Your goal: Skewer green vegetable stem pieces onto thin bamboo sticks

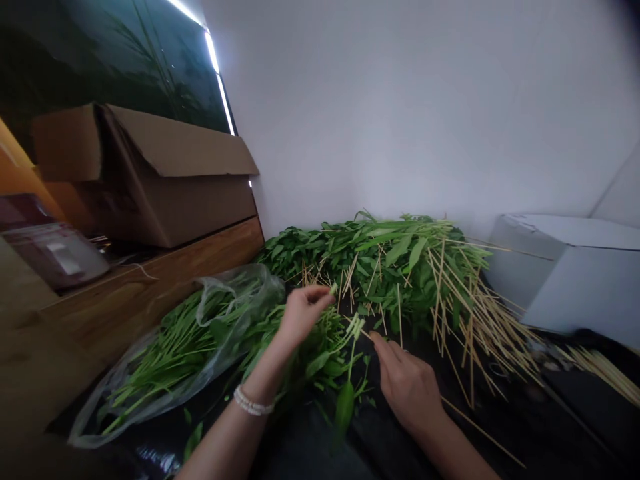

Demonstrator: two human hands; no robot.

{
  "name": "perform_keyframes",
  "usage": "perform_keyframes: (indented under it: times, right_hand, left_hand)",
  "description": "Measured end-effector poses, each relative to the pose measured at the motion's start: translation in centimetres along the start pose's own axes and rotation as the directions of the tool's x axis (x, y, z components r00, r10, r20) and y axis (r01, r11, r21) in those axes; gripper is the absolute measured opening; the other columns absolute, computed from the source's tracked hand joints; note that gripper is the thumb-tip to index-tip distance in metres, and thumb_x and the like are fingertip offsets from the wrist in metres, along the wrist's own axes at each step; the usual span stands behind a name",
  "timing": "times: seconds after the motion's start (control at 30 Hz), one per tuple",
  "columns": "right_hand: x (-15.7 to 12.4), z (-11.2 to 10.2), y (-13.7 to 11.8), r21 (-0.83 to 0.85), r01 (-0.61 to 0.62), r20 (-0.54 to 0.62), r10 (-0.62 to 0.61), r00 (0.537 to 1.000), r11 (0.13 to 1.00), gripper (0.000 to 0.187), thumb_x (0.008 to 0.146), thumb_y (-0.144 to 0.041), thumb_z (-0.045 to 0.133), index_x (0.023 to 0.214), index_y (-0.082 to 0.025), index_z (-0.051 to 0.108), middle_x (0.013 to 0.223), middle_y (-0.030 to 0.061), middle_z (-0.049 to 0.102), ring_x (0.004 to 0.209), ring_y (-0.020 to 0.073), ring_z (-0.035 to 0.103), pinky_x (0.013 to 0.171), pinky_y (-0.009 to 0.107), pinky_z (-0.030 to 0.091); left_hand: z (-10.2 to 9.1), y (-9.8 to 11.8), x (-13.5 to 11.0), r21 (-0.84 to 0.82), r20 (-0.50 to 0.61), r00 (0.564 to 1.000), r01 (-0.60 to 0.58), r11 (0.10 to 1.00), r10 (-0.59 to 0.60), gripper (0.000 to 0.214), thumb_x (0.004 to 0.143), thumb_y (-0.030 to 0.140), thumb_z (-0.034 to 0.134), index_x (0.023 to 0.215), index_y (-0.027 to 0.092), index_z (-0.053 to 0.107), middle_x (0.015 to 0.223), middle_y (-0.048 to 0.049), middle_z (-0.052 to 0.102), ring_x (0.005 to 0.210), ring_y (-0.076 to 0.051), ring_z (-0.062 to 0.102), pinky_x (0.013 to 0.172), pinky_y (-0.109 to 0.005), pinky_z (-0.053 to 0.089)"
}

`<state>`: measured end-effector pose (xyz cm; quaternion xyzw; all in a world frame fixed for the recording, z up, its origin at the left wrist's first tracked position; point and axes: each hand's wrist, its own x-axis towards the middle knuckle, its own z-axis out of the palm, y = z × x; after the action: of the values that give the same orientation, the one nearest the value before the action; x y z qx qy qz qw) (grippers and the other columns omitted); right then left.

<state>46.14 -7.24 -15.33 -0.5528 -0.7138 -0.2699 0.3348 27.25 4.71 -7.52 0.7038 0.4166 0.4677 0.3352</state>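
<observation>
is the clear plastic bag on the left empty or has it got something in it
Not empty: long green stems show through the film of the clear plastic bag.

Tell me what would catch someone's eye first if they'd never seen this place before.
Probably the big heap of leafy greens in front of the pale wall, with thin sticks fanning out at its right end. Nearer the viewer, the right hand holds a stick with pale green pieces at its tip, while the left hand pinches a small green bit. The large cardboard box at upper left also stands out.
</observation>
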Motion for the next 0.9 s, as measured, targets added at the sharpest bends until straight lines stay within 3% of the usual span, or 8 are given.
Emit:
perform_keyframes:
  times: [0.1, 0.17, 0.4, 0.53, 0.9]
  right_hand:
    - [0.0, -0.1, -0.1, 0.016, -0.001, 0.016, 0.001, 1.000, 1.000, 0.036, 0.092, -0.010, 0.034, 0.118, -0.013, 0.059, 0.075, 0.0015, 0.063, 0.059, 0.0120, 0.059, 0.058, 0.025, 0.039]
    - [0.1, 0.0, 0.0, 0.006, -0.001, 0.024, 0.001, 1.000, 1.000, 0.037, 0.092, -0.010, 0.034, 0.118, -0.014, 0.060, 0.074, 0.0011, 0.063, 0.057, 0.0119, 0.058, 0.057, 0.025, 0.038]
    - [0.0, 0.1, 0.1, -0.045, -0.001, 0.055, 0.004, 0.998, 0.999, 0.038, 0.089, -0.008, 0.035, 0.117, -0.015, 0.061, 0.073, 0.0007, 0.062, 0.056, 0.0128, 0.058, 0.057, 0.026, 0.038]
    - [-0.1, 0.2, 0.1, -0.055, -0.008, 0.050, 0.011, 0.999, 0.998, 0.040, 0.087, -0.007, 0.036, 0.118, -0.015, 0.061, 0.073, 0.0003, 0.063, 0.055, 0.0126, 0.058, 0.056, 0.026, 0.038]
    - [0.0, 0.1, 0.1, -0.075, -0.009, 0.071, 0.014, 0.997, 0.997, 0.042, 0.085, -0.006, 0.037, 0.119, -0.015, 0.060, 0.075, 0.0015, 0.065, 0.057, 0.0117, 0.059, 0.055, 0.025, 0.040]
  left_hand:
    - [2.7, -2.0, -2.3, -0.054, 0.077, 0.993, 0.096, 0.994, -0.092, 0.021, 0.074, 0.031, 0.067, 0.084, 0.014, 0.075, 0.080, -0.0071, 0.077, 0.071, -0.021, 0.069, 0.069, -0.029, 0.052]
    - [3.3, -2.7, -2.9, -0.100, 0.094, 0.991, 0.101, 0.990, -0.092, 0.022, 0.075, 0.031, 0.066, 0.086, 0.014, 0.075, 0.085, -0.0071, 0.077, 0.078, -0.022, 0.070, 0.074, -0.030, 0.053]
    - [2.3, -2.2, -3.2, -0.289, 0.096, 0.980, 0.196, 0.937, -0.175, 0.031, 0.070, 0.035, 0.073, 0.093, 0.014, 0.075, 0.094, -0.0094, 0.076, 0.087, -0.023, 0.070, 0.084, -0.034, 0.053]
    - [2.4, -1.9, -3.5, -0.275, 0.036, 0.983, 0.185, 0.943, -0.182, 0.031, 0.067, 0.036, 0.076, 0.090, 0.015, 0.075, 0.090, -0.0088, 0.077, 0.083, -0.023, 0.071, 0.082, -0.033, 0.054]
    - [2.8, -1.6, -4.0, -0.249, 0.076, 0.986, 0.161, 0.955, -0.147, 0.027, 0.071, 0.032, 0.073, 0.089, 0.013, 0.076, 0.089, -0.0093, 0.077, 0.081, -0.022, 0.071, 0.077, -0.031, 0.054]
